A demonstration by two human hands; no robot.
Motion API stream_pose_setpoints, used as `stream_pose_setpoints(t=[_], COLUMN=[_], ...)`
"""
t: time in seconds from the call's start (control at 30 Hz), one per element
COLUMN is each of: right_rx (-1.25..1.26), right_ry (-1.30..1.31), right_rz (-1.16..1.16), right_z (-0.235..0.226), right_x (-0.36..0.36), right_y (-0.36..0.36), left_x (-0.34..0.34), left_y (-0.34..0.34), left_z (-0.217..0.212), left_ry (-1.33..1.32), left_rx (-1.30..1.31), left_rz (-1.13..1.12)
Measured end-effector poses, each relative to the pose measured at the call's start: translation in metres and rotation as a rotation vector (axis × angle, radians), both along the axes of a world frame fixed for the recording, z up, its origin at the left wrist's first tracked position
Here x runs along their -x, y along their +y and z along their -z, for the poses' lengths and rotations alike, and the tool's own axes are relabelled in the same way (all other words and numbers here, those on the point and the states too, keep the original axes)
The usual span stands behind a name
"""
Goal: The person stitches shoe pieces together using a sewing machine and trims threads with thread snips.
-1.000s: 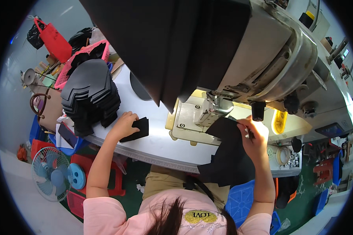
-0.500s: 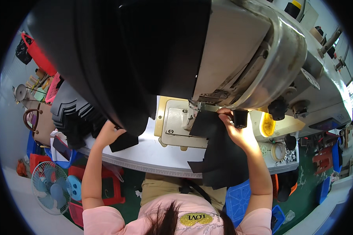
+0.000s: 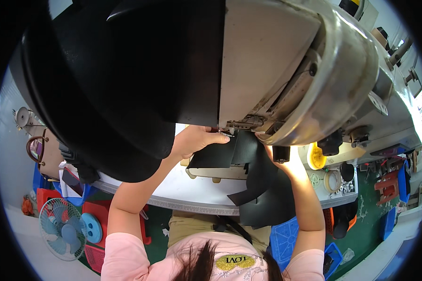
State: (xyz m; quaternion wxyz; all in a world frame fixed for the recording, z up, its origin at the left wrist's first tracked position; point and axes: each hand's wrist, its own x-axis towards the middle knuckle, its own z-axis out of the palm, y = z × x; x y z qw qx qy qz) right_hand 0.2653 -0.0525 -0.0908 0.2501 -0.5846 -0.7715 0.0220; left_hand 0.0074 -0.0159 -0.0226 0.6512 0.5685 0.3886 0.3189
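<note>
In front of me stands a sewing machine (image 3: 267,61), its metal head hiding part of the stitching spot. My left hand (image 3: 194,140) is closed beside the needle area, its thumb on a flat black piece of sheet material (image 3: 213,158); its other fingers are mostly hidden. My right hand (image 3: 279,157) grips a second black piece (image 3: 253,164) on the other side of the needle, with the machine head covering part of its fingers. More black material (image 3: 272,201) drapes over the table's front edge towards my lap.
A large dark shape (image 3: 103,107) blocks the upper left. On the white table (image 3: 173,185), a tape roll (image 3: 332,181) lies at the right. A fan (image 3: 63,229), a red stool (image 3: 98,215) and a blue crate (image 3: 283,241) stand below.
My left hand has moved right from the pile at the left to the needle area, and a black piece now lies under it. My right hand has stayed near the needle.
</note>
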Motion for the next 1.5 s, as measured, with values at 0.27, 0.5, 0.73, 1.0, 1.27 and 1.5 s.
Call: stream_pose_setpoints(t=[0.27, 0.5, 0.73, 1.0, 1.27, 1.5], right_rx=[-0.397, -0.293, 0.171, -0.094, -0.430, -0.576], right_ry=[-0.137, -0.178, -0.038, 0.059, 0.231, 0.171], right_rz=[0.026, -0.167, 0.055, -0.074, -0.250, -0.335], right_z=[0.017, 0.014, 0.018, 0.035, -0.014, -0.017], right_x=[0.001, -0.012, -0.010, -0.013, 0.030, 0.053], right_y=[0.006, 0.006, 0.010, 0.018, -0.006, -0.034], left_x=[0.002, 0.001, 0.002, 0.001, 0.005, 0.006], left_y=[0.000, 0.000, 0.000, 0.001, 0.001, -0.015], left_z=[0.007, 0.015, 0.017, 0.015, 0.038, 0.062], left_ry=[0.056, -0.023, -0.046, -0.012, 0.132, 0.139], left_rx=[0.072, 0.162, 0.142, 0.109, -0.425, -1.178], left_rz=[-0.074, -0.090, -0.074, -0.103, -0.126, -0.152])
